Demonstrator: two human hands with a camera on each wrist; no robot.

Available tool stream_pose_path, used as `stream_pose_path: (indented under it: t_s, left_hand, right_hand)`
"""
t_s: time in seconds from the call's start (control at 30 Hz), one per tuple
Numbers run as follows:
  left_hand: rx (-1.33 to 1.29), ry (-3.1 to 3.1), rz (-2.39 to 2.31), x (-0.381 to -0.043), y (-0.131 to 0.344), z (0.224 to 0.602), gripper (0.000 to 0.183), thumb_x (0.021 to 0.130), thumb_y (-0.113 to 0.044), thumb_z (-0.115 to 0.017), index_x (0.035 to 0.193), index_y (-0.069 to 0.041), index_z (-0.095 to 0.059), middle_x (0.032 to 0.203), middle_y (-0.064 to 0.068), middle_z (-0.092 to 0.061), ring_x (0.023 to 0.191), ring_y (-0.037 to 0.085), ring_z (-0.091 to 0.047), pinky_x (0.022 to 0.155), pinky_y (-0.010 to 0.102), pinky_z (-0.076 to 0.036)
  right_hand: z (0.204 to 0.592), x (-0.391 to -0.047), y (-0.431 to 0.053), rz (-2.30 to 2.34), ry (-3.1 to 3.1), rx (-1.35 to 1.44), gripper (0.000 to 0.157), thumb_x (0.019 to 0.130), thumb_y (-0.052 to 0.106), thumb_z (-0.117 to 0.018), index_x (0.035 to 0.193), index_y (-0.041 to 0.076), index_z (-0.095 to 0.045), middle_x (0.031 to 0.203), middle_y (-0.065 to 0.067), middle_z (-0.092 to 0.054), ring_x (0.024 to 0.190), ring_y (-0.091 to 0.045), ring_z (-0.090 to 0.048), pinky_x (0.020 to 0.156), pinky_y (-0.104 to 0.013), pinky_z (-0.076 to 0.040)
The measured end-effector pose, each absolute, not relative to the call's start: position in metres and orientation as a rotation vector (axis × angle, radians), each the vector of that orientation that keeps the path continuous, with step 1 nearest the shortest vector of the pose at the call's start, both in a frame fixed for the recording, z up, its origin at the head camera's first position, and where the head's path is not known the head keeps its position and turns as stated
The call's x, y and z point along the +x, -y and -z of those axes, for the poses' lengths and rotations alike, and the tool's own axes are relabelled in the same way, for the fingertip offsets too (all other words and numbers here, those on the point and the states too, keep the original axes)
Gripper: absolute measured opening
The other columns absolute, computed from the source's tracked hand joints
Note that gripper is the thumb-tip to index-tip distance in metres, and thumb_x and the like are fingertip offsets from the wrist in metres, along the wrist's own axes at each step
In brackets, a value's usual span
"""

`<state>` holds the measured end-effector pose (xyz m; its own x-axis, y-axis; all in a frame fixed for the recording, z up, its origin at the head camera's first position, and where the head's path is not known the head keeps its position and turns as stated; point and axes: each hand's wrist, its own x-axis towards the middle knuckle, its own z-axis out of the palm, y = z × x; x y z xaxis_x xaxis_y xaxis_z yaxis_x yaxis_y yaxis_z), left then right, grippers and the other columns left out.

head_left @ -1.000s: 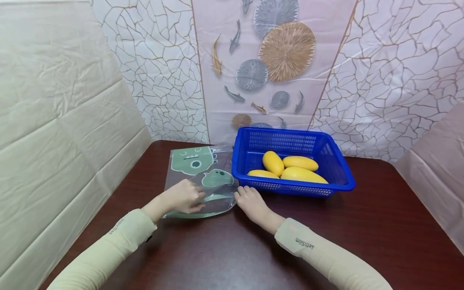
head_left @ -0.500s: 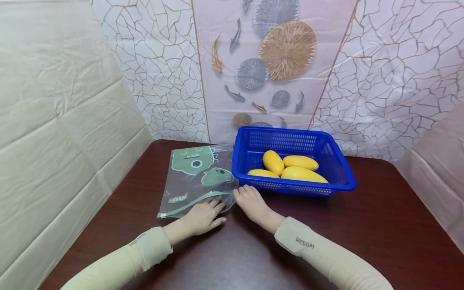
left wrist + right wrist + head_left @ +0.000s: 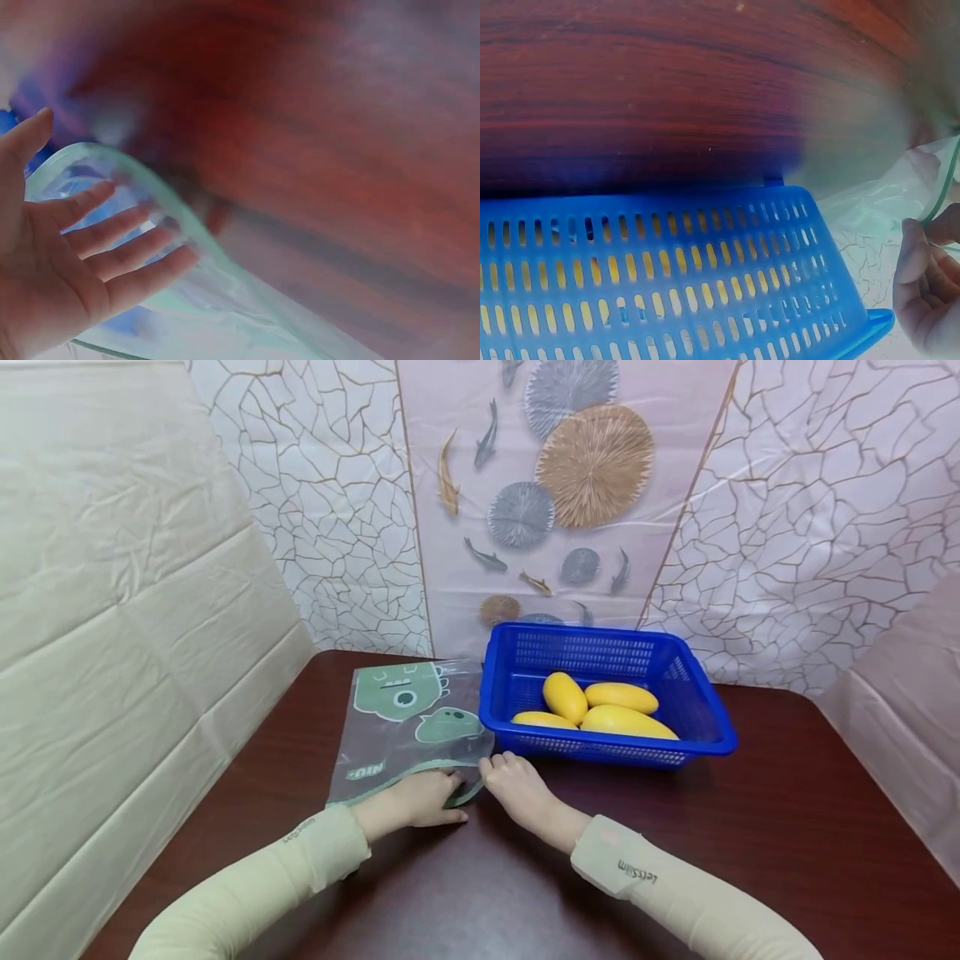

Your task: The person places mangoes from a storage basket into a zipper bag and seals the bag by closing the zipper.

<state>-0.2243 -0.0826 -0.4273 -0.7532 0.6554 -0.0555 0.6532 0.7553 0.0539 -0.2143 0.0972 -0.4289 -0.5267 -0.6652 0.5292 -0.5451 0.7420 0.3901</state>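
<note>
A clear zip bag (image 3: 397, 743) with green dinosaur prints lies flat left of the blue basket. My left hand (image 3: 420, 800) is at the bag's mouth, its fingertips just inside the opening. In the left wrist view the fingers of that left hand (image 3: 56, 281) are straight and spread, with the bag's pale green rim (image 3: 169, 196) bowed around them. My right hand (image 3: 520, 792) pinches the right end of the bag's mouth. The right wrist view shows that right hand (image 3: 928, 289) with thumb and finger on the green rim (image 3: 946, 176).
The blue plastic basket (image 3: 607, 745) stands right behind my right hand and holds several yellow mangoes (image 3: 621, 721). Both rest on a dark red-brown table (image 3: 795, 793). A patterned cloth (image 3: 465, 585) hangs behind the table.
My left hand has let go of the bag's upper layer, moved right and its fingers have slipped into the mouth. The bag's front edge has flattened at left. The right hand stays almost still.
</note>
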Motion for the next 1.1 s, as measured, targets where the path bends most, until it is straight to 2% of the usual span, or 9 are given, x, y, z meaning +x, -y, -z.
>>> stream_pose_path:
  t_s: [0.1, 0.27, 0.43, 0.6, 0.7, 0.77, 0.87, 0.97, 1.1]
  left_hand:
    - [1.007, -2.852, -0.064, -0.227, 0.080, 0.422, 0.042, 0.081, -0.045, -0.068, 0.098, -0.008, -0.058, 0.076, 0.001, -0.058, 0.074, 0.017, -0.059, 0.072, 0.035, -0.050]
    - [0.954, -2.822, -0.038, -0.229, 0.079, 0.418, 0.050, 0.081, -0.043, -0.068, 0.113, -0.006, -0.058, 0.089, 0.004, -0.065, 0.086, 0.019, -0.064, 0.080, 0.035, -0.051]
    - [0.950, -2.863, 0.040, -0.227, 0.081, 0.419, 0.048, 0.081, -0.043, -0.068, 0.112, -0.006, -0.060, 0.086, 0.005, -0.066, 0.086, 0.022, -0.065, 0.078, 0.038, -0.052]
    - [0.890, -2.825, 0.094, -0.214, 0.081, 0.413, 0.070, 0.083, -0.045, -0.066, 0.136, -0.001, -0.047, 0.118, 0.014, -0.064, 0.107, 0.028, -0.061, 0.088, 0.040, -0.050]
    - [0.850, -2.802, 0.124, -0.206, 0.081, 0.406, 0.073, 0.083, -0.046, -0.065, 0.138, -0.002, -0.045, 0.132, 0.015, -0.055, 0.115, 0.029, -0.057, 0.093, 0.040, -0.048]
    - [0.855, -2.790, 0.150, -0.201, 0.082, 0.400, 0.071, 0.084, -0.047, -0.064, 0.136, -0.003, -0.048, 0.134, 0.014, -0.054, 0.117, 0.029, -0.057, 0.094, 0.040, -0.047]
    - [0.922, -2.787, 0.185, -0.196, 0.084, 0.392, 0.062, 0.085, -0.047, -0.063, 0.128, -0.004, -0.056, 0.124, 0.011, -0.061, 0.111, 0.026, -0.060, 0.091, 0.040, -0.049]
    - [1.024, -2.809, 0.180, -0.193, 0.087, 0.386, 0.051, 0.085, -0.045, -0.063, 0.118, -0.006, -0.061, 0.105, 0.007, -0.068, 0.102, 0.023, -0.064, 0.086, 0.039, -0.050]
    - [1.132, -2.828, 0.117, -0.193, 0.088, 0.382, 0.041, 0.084, -0.043, -0.064, 0.108, -0.010, -0.063, 0.082, 0.001, -0.065, 0.089, 0.020, -0.065, 0.078, 0.039, -0.051]
  right_hand:
    - [0.430, -0.211, -0.096, 0.237, 2.226, 0.922, 0.017, 0.076, 0.000, -0.069, 0.073, 0.007, -0.054, 0.062, -0.004, -0.057, 0.054, -0.016, -0.051, 0.049, -0.023, -0.045]
    - [0.432, -0.206, -0.091, 0.287, 2.118, 0.940, 0.020, 0.075, 0.003, -0.070, 0.069, 0.010, -0.052, 0.060, -0.002, -0.055, 0.054, -0.014, -0.050, 0.048, -0.021, -0.043]
    - [0.431, -0.208, -0.093, 0.294, 2.151, 0.912, 0.017, 0.076, 0.004, -0.070, 0.071, 0.009, -0.054, 0.063, -0.003, -0.058, 0.056, -0.015, -0.052, 0.050, -0.022, -0.045]
    - [0.432, -0.209, -0.095, 0.257, 2.165, 0.901, 0.015, 0.078, 0.008, -0.068, 0.070, 0.009, -0.055, 0.062, -0.002, -0.058, 0.055, -0.015, -0.052, 0.049, -0.022, -0.044]
    - [0.432, -0.209, -0.098, 0.181, 2.174, 0.900, 0.017, 0.075, 0.013, -0.070, 0.069, 0.009, -0.055, 0.060, -0.002, -0.057, 0.053, -0.015, -0.051, 0.047, -0.022, -0.044]
    - [0.431, -0.211, -0.101, 0.110, 2.194, 0.895, 0.018, 0.074, 0.016, -0.071, 0.070, 0.009, -0.056, 0.060, -0.002, -0.056, 0.053, -0.015, -0.051, 0.048, -0.023, -0.044]
    - [0.428, -0.212, -0.108, 0.010, 2.234, 0.897, 0.019, 0.074, 0.016, -0.073, 0.072, 0.008, -0.056, 0.060, -0.002, -0.055, 0.054, -0.016, -0.051, 0.049, -0.025, -0.045]
    - [0.424, -0.214, -0.114, -0.056, 2.264, 0.897, 0.018, 0.074, 0.014, -0.074, 0.074, 0.008, -0.057, 0.061, -0.003, -0.055, 0.056, -0.017, -0.052, 0.051, -0.028, -0.045]
    - [0.419, -0.216, -0.122, -0.089, 2.273, 0.902, 0.018, 0.075, 0.013, -0.075, 0.074, 0.008, -0.058, 0.062, -0.003, -0.055, 0.057, -0.018, -0.052, 0.053, -0.029, -0.046]
